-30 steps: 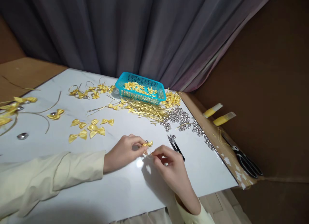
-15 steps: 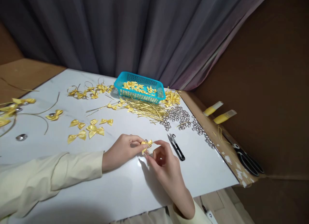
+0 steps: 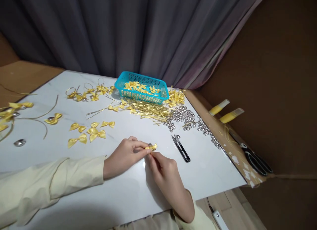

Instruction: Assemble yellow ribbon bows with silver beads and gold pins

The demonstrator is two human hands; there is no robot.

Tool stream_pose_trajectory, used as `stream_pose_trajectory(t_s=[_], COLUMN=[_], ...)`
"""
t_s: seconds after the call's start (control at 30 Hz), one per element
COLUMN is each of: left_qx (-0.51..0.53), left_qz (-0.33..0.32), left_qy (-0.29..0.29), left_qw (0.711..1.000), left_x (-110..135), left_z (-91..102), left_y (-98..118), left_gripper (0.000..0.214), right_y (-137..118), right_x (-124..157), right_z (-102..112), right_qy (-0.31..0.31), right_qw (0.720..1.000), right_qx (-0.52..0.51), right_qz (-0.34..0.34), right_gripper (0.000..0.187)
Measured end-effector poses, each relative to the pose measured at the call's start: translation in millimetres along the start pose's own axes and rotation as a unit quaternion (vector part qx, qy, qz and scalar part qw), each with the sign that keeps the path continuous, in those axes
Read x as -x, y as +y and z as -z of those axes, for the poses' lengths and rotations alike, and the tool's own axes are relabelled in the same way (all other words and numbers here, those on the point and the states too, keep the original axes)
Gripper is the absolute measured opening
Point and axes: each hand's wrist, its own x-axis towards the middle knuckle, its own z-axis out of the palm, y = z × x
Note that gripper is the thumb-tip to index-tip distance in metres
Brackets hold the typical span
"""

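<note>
Pinching a small yellow ribbon bow [image 3: 151,146] just above the white tabletop [image 3: 123,197], the left hand [image 3: 125,155] has thumb and forefinger clamped on its middle, while the right hand [image 3: 164,169] sits touching beneath it, fingertips drawn together on something too small to make out. By the look of it, the step in hand is fixing the bow's centre, and any next move calls for a steady left pinch and fine right-hand work. Black thread snips [image 3: 181,149] lie just beside the hands, loose bows [image 3: 89,132] to the left, then gold wire pieces [image 3: 148,110] and silver beads [image 3: 184,116], and farthest, a blue basket [image 3: 141,97] of bows
</note>
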Motion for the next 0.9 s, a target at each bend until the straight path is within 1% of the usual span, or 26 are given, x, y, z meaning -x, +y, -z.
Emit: stream_pose_trajectory(t_s=[0.07,0.1,0.2,0.3,0.4,0.53,0.67,0.7,0.83,0.9], left_qx=[0.017,0.03,0.102,0.208,0.279,0.334,0.347,0.342,0.302,0.292], left_qz=[0.019,0.03,0.06,0.102,0.134,0.133,0.141,0.148,0.183,0.191], left_qy=[-0.015,-0.027,-0.079,-0.129,-0.142,-0.152,-0.162,-0.155,-0.099,-0.084], left_qw=[1.0,0.999,0.99,0.964,0.94,0.921,0.913,0.915,0.93,0.933], left_x=[0,1,0,-2,-3,-3,-2,-2,-4,-4], left_z=[0.7,1.2,3.4,5.0,5.8,6.1,6.2,6.2,5.6,4.7], left_y=[2,4,10,14,14,15,16,16,16,17], left_gripper=[0.017,0.018,0.025,0.029,0.029,0.03,0.033,0.033,0.03,0.03], right_y=[-2,-3,-6,-5,-4,-4,-5,-5,-6,-6], right_x=[-1,-1,-3,-5,-7,-8,-8,-8,-8,-8], right_z=[1,1,1,2,4,7,9,9,10,12], right_qy=[-0.028,-0.044,-0.075,-0.088,-0.102,-0.11,-0.103,-0.101,-0.101,-0.099], right_qw=[0.994,0.986,0.943,0.905,0.883,0.874,0.877,0.879,0.887,0.895], right_qx=[-0.085,-0.137,-0.277,-0.363,-0.407,-0.426,-0.425,-0.423,-0.403,-0.382], right_qz=[-0.055,-0.087,-0.17,-0.205,-0.209,-0.208,-0.201,-0.198,-0.2,-0.206], right_gripper=[0.028,0.03,0.031,0.032,0.034,0.032,0.031,0.03,0.03,0.031])
